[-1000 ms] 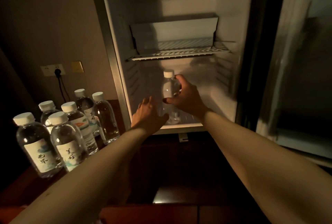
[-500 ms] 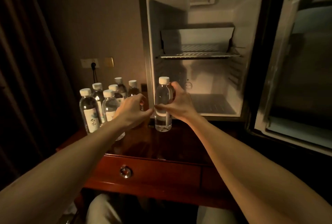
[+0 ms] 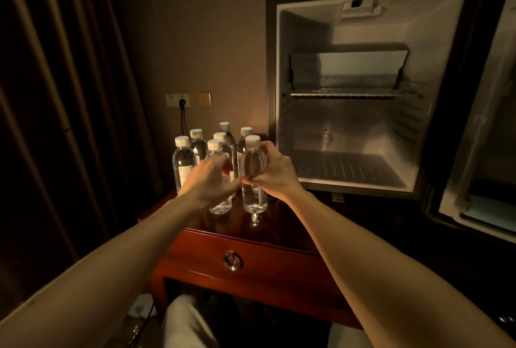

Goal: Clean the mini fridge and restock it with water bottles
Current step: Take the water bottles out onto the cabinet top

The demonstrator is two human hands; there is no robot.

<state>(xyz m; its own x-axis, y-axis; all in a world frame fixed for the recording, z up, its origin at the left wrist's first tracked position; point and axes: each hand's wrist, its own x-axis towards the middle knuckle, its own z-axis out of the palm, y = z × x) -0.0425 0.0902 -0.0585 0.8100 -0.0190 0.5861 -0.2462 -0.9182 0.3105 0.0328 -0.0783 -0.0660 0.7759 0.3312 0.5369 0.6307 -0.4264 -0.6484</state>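
The mini fridge (image 3: 349,90) stands emptied, door open, nothing restocked: left of it, right hand (image 3: 275,177) clamps a water bottle (image 3: 254,177) on the counter (image 3: 279,233), left hand (image 3: 212,180) loosely curled beside six others (image 3: 184,162).

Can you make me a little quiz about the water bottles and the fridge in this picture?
1. True or false: the mini fridge has bottles inside.
2. Which hand grips the front bottle: A) left hand B) right hand?
3. How many bottles stand on the wooden table?

Key: 1 false, it holds none. 2 B. 3 seven.
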